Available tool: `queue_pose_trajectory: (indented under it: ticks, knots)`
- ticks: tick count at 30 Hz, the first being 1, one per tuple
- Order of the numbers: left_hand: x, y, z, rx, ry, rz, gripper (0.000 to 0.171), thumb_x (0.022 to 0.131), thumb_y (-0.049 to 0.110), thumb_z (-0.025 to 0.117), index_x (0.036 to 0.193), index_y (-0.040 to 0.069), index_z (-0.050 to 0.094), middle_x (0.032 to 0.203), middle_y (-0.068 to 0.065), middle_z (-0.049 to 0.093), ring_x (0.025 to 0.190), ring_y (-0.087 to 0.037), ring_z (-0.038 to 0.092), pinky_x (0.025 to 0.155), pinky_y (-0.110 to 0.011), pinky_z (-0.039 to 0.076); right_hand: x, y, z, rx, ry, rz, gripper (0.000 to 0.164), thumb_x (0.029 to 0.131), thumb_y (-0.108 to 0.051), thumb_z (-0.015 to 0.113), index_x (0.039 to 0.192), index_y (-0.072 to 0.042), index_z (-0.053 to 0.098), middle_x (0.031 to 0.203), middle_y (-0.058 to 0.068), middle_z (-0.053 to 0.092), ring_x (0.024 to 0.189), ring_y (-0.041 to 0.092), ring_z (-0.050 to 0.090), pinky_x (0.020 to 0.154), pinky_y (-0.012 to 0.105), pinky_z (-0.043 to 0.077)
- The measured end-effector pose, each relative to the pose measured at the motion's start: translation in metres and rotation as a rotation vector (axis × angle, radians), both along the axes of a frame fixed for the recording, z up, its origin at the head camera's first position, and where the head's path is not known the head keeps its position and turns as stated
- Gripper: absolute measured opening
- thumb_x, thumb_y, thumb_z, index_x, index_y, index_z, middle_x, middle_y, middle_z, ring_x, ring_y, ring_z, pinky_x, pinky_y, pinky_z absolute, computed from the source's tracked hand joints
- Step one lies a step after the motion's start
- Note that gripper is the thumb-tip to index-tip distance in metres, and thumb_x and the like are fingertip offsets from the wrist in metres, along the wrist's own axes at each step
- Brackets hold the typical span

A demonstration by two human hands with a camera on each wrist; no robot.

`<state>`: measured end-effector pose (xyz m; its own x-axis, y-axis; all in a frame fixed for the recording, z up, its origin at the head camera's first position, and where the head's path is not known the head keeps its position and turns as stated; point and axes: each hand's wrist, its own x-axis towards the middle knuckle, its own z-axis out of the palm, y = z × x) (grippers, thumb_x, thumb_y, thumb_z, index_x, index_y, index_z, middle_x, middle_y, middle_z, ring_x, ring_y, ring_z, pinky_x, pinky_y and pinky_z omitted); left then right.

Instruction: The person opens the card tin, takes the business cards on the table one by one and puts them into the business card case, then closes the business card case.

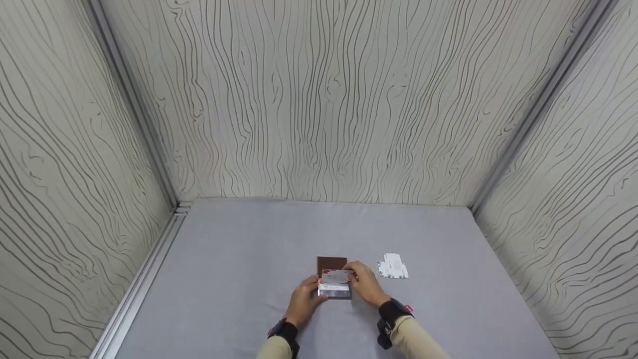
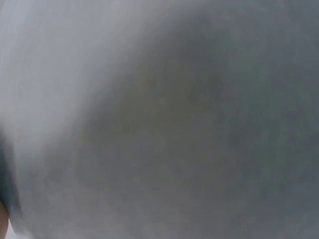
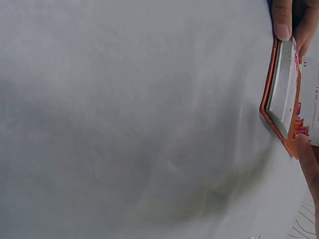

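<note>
A brown card holder (image 1: pixel 332 263) lies open on the grey cloth, its flap pointing away. My left hand (image 1: pixel 302 302) grips its left side, thumb at the near edge; that thumb (image 3: pixel 282 21) also shows in the right wrist view. A white card with red and orange print (image 1: pixel 335 276) lies over the holder's middle. At the card's right end, my right hand (image 1: pixel 366 284) holds it with curled fingers. One right finger (image 3: pixel 306 154) touches the printed corner in the right wrist view. The left wrist view is mostly blurred grey cloth.
To the right of the hands, several white cards (image 1: pixel 394 266) lie loosely overlapped on the cloth-covered table (image 1: pixel 239 249). Wood-patterned panels (image 1: pixel 329 99) enclose the back and sides. A metal rail (image 1: pixel 142 284) runs along the left edge.
</note>
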<state>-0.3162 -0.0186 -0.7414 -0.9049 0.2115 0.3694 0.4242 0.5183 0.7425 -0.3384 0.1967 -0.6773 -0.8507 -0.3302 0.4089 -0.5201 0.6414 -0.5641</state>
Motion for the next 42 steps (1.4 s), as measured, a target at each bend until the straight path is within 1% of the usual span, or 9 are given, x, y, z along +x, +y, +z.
queue_pose_trajectory:
  ticks: [4, 12, 19, 21, 26, 30, 36, 39, 42]
  knots:
    - [0.000, 0.000, 0.001, -0.005, 0.016, -0.001, 0.046, 0.080, 0.015, 0.080, 0.117, -0.008, 0.067, 0.128, -0.023, 0.061, 0.122, -0.039, 0.056, 0.104, -0.051, 0.044, 0.002, -0.003, -0.002, 0.022, -0.005, 0.014, 0.026, 0.083, 0.017, 0.060, 0.102, 0.000, 0.065, 0.100, 0.012, 0.067, 0.094, 0.029, 0.065, 0.082, 0.045, 0.057]
    - [0.000, -0.001, 0.003, -0.009, -0.018, -0.005, 0.044, 0.082, 0.018, 0.078, 0.118, -0.006, 0.067, 0.132, -0.021, 0.060, 0.125, -0.037, 0.054, 0.106, -0.050, 0.042, 0.003, -0.006, -0.004, 0.048, -0.012, 0.038, 0.028, 0.086, 0.013, 0.059, 0.107, -0.003, 0.066, 0.103, 0.010, 0.067, 0.100, 0.028, 0.064, 0.088, 0.046, 0.055]
    - [0.001, -0.002, 0.002, -0.013, -0.006, -0.003, 0.043, 0.082, 0.016, 0.079, 0.117, -0.006, 0.068, 0.131, -0.022, 0.060, 0.125, -0.038, 0.054, 0.105, -0.049, 0.043, 0.001, -0.004, -0.009, 0.056, 0.119, 0.081, 0.033, 0.080, 0.018, 0.061, 0.105, -0.002, 0.068, 0.096, 0.009, 0.067, 0.089, 0.026, 0.065, 0.079, 0.043, 0.056]
    - [0.001, -0.002, 0.002, -0.016, -0.001, -0.001, 0.042, 0.082, 0.016, 0.079, 0.116, -0.006, 0.068, 0.131, -0.022, 0.060, 0.125, -0.038, 0.054, 0.105, -0.050, 0.044, 0.000, -0.003, -0.010, 0.045, 0.128, 0.092, 0.034, 0.079, 0.021, 0.060, 0.104, -0.001, 0.068, 0.095, 0.010, 0.068, 0.088, 0.027, 0.065, 0.078, 0.043, 0.056]
    - [0.002, -0.001, 0.002, -0.012, -0.031, 0.005, 0.040, 0.082, 0.014, 0.078, 0.117, -0.005, 0.069, 0.132, -0.020, 0.060, 0.126, -0.038, 0.053, 0.106, -0.049, 0.043, 0.000, -0.003, -0.011, 0.049, 0.059, 0.066, 0.034, 0.080, 0.020, 0.060, 0.105, -0.001, 0.070, 0.094, 0.011, 0.067, 0.087, 0.028, 0.065, 0.078, 0.043, 0.055]
    - [0.001, 0.000, 0.004, -0.008, -0.060, 0.005, 0.041, 0.083, 0.013, 0.078, 0.119, -0.005, 0.067, 0.133, -0.020, 0.059, 0.127, -0.037, 0.052, 0.107, -0.049, 0.041, 0.001, -0.003, -0.011, 0.066, 0.009, 0.041, 0.033, 0.082, 0.017, 0.062, 0.109, -0.001, 0.070, 0.093, 0.011, 0.062, 0.084, 0.027, 0.062, 0.075, 0.041, 0.055]
    - [0.000, 0.000, 0.002, -0.023, -0.019, -0.002, 0.044, 0.083, 0.013, 0.078, 0.120, -0.007, 0.066, 0.132, -0.021, 0.060, 0.125, -0.037, 0.054, 0.106, -0.050, 0.043, 0.004, -0.003, -0.015, 0.134, -0.072, 0.021, 0.038, 0.085, 0.003, 0.071, 0.122, -0.002, 0.065, 0.099, 0.008, 0.054, 0.079, 0.016, 0.048, 0.068, 0.032, 0.046]
    - [0.000, 0.000, 0.001, -0.022, -0.011, -0.008, 0.043, 0.083, 0.013, 0.077, 0.120, -0.006, 0.067, 0.131, -0.021, 0.060, 0.125, -0.037, 0.054, 0.105, -0.050, 0.044, 0.007, -0.004, -0.018, 0.186, -0.092, 0.005, 0.042, 0.086, -0.003, 0.073, 0.127, -0.003, 0.062, 0.100, 0.007, 0.053, 0.081, 0.015, 0.047, 0.068, 0.032, 0.045]
    - [0.000, 0.000, 0.000, -0.012, 0.003, -0.016, 0.040, 0.083, 0.013, 0.077, 0.118, -0.005, 0.068, 0.130, -0.021, 0.061, 0.124, -0.038, 0.055, 0.105, -0.051, 0.044, 0.008, -0.003, -0.020, 0.225, -0.073, -0.005, 0.042, 0.086, -0.005, 0.073, 0.127, -0.004, 0.062, 0.101, 0.007, 0.053, 0.084, 0.019, 0.049, 0.071, 0.036, 0.047]
